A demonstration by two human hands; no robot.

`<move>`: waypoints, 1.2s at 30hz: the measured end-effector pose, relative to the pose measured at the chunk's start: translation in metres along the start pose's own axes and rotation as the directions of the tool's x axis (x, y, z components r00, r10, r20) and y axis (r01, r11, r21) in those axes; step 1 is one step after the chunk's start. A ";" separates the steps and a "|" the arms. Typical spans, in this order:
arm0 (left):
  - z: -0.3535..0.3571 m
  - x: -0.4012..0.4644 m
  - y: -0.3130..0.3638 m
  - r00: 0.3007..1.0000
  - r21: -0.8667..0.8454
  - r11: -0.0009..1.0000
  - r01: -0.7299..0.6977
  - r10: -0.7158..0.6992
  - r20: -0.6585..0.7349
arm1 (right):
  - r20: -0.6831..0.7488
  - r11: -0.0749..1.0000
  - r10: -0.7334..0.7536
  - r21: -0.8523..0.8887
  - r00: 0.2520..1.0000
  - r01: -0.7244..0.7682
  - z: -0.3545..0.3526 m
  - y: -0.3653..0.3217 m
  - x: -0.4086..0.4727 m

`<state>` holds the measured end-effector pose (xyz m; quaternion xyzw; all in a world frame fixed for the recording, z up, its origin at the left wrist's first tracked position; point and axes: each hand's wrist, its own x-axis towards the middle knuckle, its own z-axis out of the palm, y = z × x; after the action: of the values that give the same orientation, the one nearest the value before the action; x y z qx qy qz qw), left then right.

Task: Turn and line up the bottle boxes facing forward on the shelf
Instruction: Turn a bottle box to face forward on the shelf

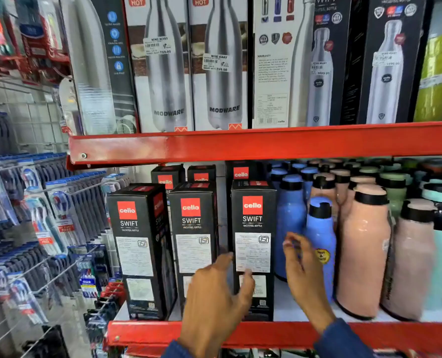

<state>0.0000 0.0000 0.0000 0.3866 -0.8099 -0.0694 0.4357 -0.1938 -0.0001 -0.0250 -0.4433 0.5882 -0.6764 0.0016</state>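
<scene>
Three black Cello Swift bottle boxes stand at the front of the lower red shelf [240,334]: a left box [139,251] turned slightly so its side shows, a middle box [192,239], and a right box [253,239]. More such boxes [201,174] stand behind them. My left hand [214,301] is spread in front of the right box's lower left edge, with the thumb over its label. My right hand [305,275] hovers with fingers apart just right of that box, in front of a blue bottle [320,241]. Neither hand clearly grips anything.
Blue, pink and green loose bottles [362,251] crowd the shelf to the right. The upper red shelf [240,143] carries tall bottle boxes [163,63], one showing its back panel [271,73]. Toothbrush packs [46,215] hang on wire hooks at the left.
</scene>
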 end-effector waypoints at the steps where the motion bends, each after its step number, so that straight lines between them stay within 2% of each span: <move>1: 0.003 -0.001 0.002 0.999 -0.005 1.000 0.025 -0.025 0.035 | 0.041 0.996 0.085 0.033 0.996 -0.086 0.004 0.002 0.000; 3: 0.012 -0.001 0.004 0.997 0.029 0.998 0.050 -0.052 0.051 | 0.148 0.975 0.212 0.035 0.966 -0.219 0.009 0.010 0.004; 6: 0.025 0.001 0.006 0.990 0.083 0.992 0.096 -0.103 0.093 | 0.241 0.953 0.282 0.037 0.929 -0.299 0.015 0.015 0.013; 9: 0.038 0.002 0.007 0.988 0.075 0.992 0.100 -0.108 0.107 | 0.367 0.931 0.299 0.093 0.881 -0.354 0.017 0.020 0.020; 11: 0.042 0.004 0.010 0.981 0.063 0.991 0.118 -0.126 0.145 | 0.386 0.922 0.281 0.144 0.879 -0.359 0.014 0.024 0.020; 16: 0.040 0.012 0.015 0.967 -0.048 0.989 0.140 -0.126 0.222 | 0.253 0.952 0.176 0.204 0.951 -0.230 -0.001 0.017 0.017; 23: 0.045 0.038 0.000 0.992 -0.285 0.958 0.028 0.009 0.127 | 0.123 0.990 -0.003 0.141 0.992 -0.014 -0.013 -0.007 0.000; 26: 0.044 0.042 -0.004 0.990 -0.386 0.921 0.045 0.012 0.143 | 0.074 0.992 -0.076 0.105 0.994 0.068 -0.015 -0.014 -0.006; 32: 0.048 0.041 -0.015 0.990 -0.398 0.914 0.076 -0.022 0.138 | 0.048 0.994 -0.108 0.016 0.993 0.108 -0.011 -0.009 -0.016; 36: 0.055 0.034 -0.025 0.990 -0.376 0.920 0.108 -0.064 0.129 | 0.055 0.995 -0.099 0.020 0.994 0.098 -0.006 -0.005 -0.021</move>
<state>-0.0388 -0.0529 -0.0225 0.3250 -0.7867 -0.2668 0.4520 -0.1825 0.0174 -0.0334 -0.4908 0.5594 -0.6679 -0.0115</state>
